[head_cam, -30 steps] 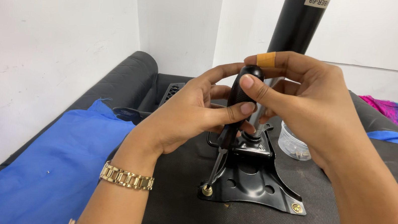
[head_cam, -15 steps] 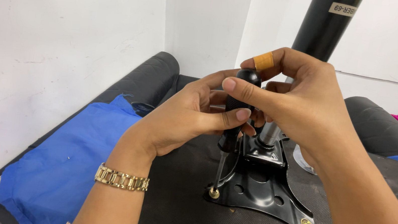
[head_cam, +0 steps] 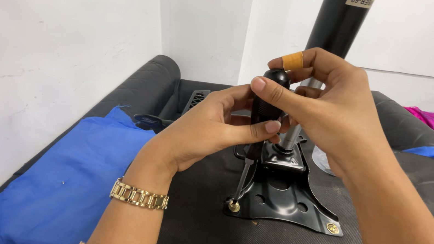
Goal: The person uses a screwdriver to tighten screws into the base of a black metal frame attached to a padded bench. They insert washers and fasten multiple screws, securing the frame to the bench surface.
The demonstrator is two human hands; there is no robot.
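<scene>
Both hands [head_cam: 283,119] clasp a screwdriver [head_cam: 265,108] upright, its tip seated squarely in the brass screw [head_cam: 233,206] directly below the grip, on the black plate [head_cam: 287,199].

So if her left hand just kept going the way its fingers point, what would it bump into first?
The left hand already touches the black screwdriver handle; beyond it, probably the right hand, though depth is hard to judge.

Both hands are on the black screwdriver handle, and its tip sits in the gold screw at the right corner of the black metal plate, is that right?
Not quite. The head view shows both the left hand and right hand on the black screwdriver handle, but its tip sits in the gold screw at the left corner of the black metal plate. The right-corner screw is untouched.
</scene>
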